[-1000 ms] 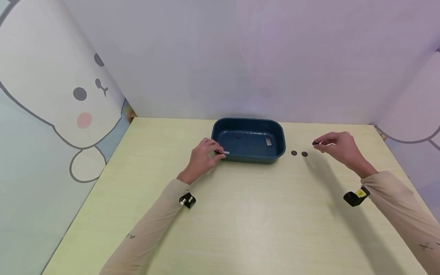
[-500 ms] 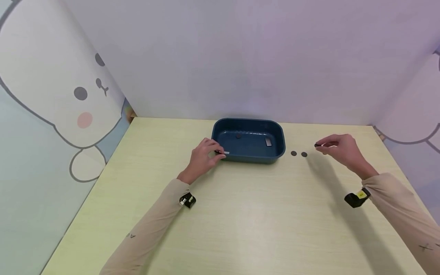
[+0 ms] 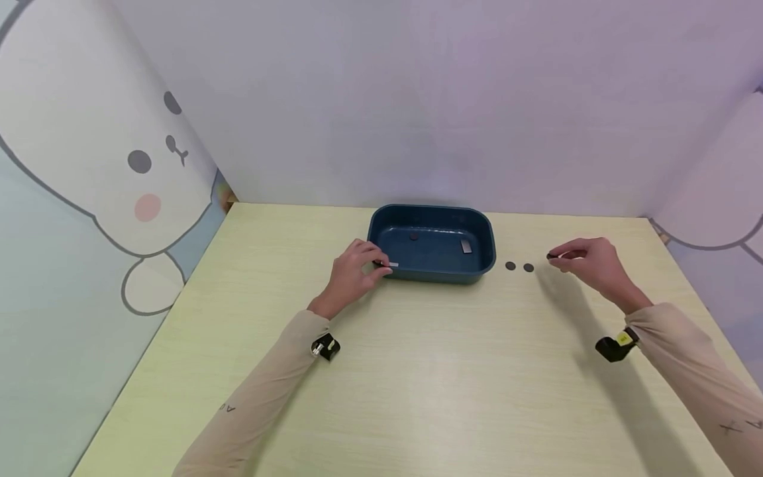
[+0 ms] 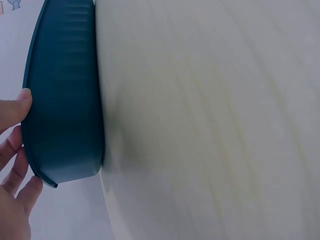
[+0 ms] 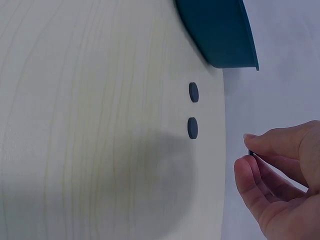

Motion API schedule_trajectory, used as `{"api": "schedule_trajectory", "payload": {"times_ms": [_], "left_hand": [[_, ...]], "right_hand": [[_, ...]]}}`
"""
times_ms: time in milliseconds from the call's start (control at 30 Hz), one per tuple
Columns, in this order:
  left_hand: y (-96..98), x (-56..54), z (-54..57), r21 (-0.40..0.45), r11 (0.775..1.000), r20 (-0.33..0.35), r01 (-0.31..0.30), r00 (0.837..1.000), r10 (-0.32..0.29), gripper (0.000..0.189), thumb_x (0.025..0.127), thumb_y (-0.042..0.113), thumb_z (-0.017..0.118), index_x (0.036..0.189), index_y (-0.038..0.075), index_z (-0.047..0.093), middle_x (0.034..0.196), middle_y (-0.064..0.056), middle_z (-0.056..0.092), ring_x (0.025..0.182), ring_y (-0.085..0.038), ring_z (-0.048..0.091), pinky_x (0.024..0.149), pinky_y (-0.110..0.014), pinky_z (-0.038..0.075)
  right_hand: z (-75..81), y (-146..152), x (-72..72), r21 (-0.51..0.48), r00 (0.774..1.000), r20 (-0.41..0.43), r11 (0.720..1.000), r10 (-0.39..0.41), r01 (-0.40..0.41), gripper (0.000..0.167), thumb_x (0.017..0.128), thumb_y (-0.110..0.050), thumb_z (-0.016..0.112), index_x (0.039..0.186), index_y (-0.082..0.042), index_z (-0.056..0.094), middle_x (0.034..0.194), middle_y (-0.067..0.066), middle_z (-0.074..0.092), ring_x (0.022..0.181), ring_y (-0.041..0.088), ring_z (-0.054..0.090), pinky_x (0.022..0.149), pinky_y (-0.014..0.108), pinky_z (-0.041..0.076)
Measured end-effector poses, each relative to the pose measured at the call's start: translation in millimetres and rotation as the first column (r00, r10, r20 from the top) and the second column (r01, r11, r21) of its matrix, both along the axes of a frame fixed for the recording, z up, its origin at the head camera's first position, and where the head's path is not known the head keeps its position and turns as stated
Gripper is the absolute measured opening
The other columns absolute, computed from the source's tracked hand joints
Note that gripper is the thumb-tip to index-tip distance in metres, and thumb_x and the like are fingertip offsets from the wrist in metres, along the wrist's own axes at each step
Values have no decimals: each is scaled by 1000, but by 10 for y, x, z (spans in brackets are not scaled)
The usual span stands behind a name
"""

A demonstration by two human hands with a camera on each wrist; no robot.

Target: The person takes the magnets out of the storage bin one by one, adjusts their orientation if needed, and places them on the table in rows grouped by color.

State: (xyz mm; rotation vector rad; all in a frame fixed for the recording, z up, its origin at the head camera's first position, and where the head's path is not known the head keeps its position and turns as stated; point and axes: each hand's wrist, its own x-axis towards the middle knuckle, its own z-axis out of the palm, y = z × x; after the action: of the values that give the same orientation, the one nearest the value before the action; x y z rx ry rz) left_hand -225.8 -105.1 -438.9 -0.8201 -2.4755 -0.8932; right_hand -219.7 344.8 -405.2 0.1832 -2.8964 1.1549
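Observation:
A dark blue rectangular bin [image 3: 438, 274] stands near the table's back edge. My left hand [image 3: 354, 271] holds its front left corner, with thumb and fingers on the rim [image 4: 26, 107] in the left wrist view. To the bin's right, my right hand [image 3: 591, 266] pinches a small dark disc [image 5: 251, 153] between thumb and fingertips, raised over the table. Two similar flat dark discs lie on the table, one nearer the bin [image 3: 510, 265] and one nearer my right hand [image 3: 528, 267]. The held disc shows mostly edge-on in the right wrist view.
Inside the bin are a small dark reddish round piece [image 3: 414, 236] and a small silvery rectangle [image 3: 466, 246]. A thin pale strip [image 3: 392, 265] shows by the left fingertips. A pale wall [image 3: 417, 132] rises behind the light wooden table [image 3: 429, 371].
My right hand has moved slightly right and lower, with the small disc still pinched. The left hand, the bin and the two discs on the table stay in place.

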Motion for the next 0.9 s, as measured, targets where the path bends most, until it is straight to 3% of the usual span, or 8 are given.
{"api": "schedule_trajectory", "payload": {"times_ms": [467, 767, 900], "left_hand": [[-2, -7, 16, 5, 1000, -12, 2, 1000, -2, 11, 78, 23, 78, 81, 17, 70, 92, 2, 64, 90, -15, 52, 65, -30, 48], [4, -14, 21, 9, 1000, -9, 2, 1000, -2, 11, 78, 22, 79, 81, 16, 70, 92, 2, 64, 89, -15, 52, 65, -30, 48], [6, -3, 17, -6, 1000, 6, -3, 1000, 3, 10, 79, 24, 78, 81, 17, 70, 93, 3, 64, 90, -14, 52, 64, -29, 48]], "right_hand": [[-97, -2, -54, 14, 998, 55, 1000, -16, 15, 29, 84, -17, 72, 104, 5, 69, 85, 19, 70, 65, 13, 66, 55, 21, 44], [-169, 42, -78, 40, 997, 61, 998, -43, 41, 28, 82, -13, 73, 102, 7, 70, 85, 19, 70, 64, -4, 59, 56, 18, 42], [-212, 52, -78, 47, 995, 80, 998, -51, 47, 29, 82, -13, 74, 102, 7, 69, 83, 18, 70, 65, -2, 59, 56, 19, 41]]}}
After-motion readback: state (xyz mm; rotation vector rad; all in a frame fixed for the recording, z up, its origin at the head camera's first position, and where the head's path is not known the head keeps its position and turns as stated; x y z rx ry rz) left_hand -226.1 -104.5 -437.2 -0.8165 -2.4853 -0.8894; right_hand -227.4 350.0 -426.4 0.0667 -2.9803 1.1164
